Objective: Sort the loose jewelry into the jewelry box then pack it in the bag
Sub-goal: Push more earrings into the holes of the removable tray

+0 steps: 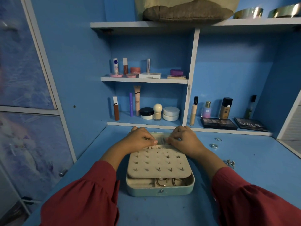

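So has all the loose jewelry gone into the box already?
No, at least two rings and a small metal cluster lie on the blue desk, to the right of the jewelry box.

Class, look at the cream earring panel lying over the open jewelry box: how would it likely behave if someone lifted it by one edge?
The earring panel looks thin and padded, so probably light and slightly bendy. Studs poke through it, so tilting may snag or loosen them. It rests loosely across the jewelry box, so it would likely slide.

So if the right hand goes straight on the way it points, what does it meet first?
Most likely the left hand: the right hand points left across the box, fingertips nearly touching. Depth is unclear.
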Demonstrator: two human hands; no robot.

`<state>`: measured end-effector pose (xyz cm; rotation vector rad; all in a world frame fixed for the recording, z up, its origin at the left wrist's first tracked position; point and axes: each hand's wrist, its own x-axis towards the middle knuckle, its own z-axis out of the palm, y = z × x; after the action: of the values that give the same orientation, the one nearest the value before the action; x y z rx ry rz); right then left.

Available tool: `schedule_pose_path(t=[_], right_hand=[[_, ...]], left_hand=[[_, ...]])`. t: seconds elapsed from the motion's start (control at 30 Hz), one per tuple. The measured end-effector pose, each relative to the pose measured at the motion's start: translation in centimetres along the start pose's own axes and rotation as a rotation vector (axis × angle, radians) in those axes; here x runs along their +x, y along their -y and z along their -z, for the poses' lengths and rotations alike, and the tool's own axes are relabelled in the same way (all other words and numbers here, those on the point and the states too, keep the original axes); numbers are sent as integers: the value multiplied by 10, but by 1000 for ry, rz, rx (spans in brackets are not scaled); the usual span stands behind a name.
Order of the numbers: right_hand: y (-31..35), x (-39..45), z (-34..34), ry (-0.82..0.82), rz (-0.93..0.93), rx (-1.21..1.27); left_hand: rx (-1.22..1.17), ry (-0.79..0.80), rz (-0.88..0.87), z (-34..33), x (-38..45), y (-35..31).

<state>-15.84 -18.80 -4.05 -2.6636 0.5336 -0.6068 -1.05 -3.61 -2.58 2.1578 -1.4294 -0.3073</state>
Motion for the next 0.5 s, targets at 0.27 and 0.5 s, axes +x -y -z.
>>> schedule_pose_path(t=[0.27,0.5], right_hand=[[3,4,0,31,13,-72],[-2,2,-1,-36,-19,-11]], left_hand=[[13,40,-34,-2,4,4],[-142,-68,-18,3,3,8]])
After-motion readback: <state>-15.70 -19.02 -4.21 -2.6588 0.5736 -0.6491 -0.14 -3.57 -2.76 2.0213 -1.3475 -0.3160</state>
